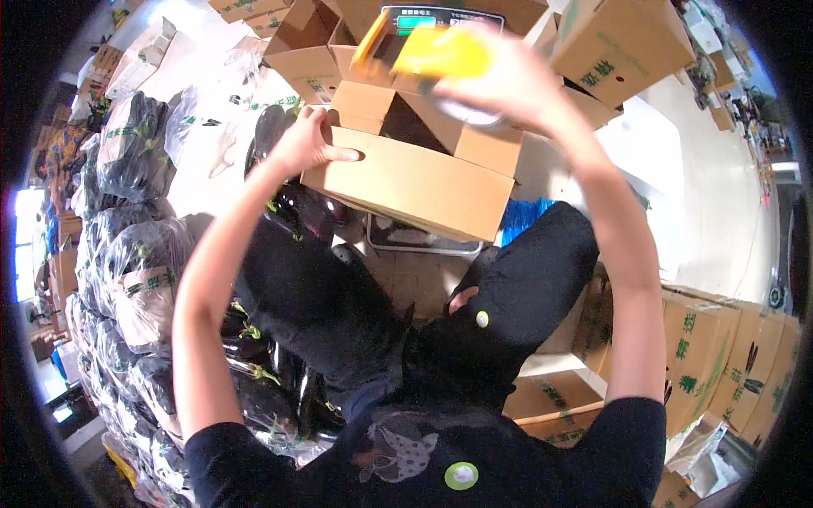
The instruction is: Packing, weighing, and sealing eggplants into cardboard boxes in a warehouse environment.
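Between my knees is a cardboard box [413, 184], tilted, with top flaps spread and a dark gap into its inside. My left hand [311, 143] grips its far left corner, thumb pressed on the side panel. A yellow tape dispenser [438, 54], blurred by motion, is in my right hand [508, 79] above the box's far edge. A pale roll [467, 111] shows under that hand, probably tape. Behind the dispenser stands a digital scale display [416, 22], lit green. Part of a metal-framed platform [425, 244] shows below the box.
Bagged eggplants [143, 279] are piled at my left, with loose eggplants [305, 206] beside my left leg. Open cartons [305, 51] stand ahead, and another carton [622, 51] is at the far right. Upright cartons [698, 349] line my right. Blue plastic strands [524, 219] lie by my right knee.
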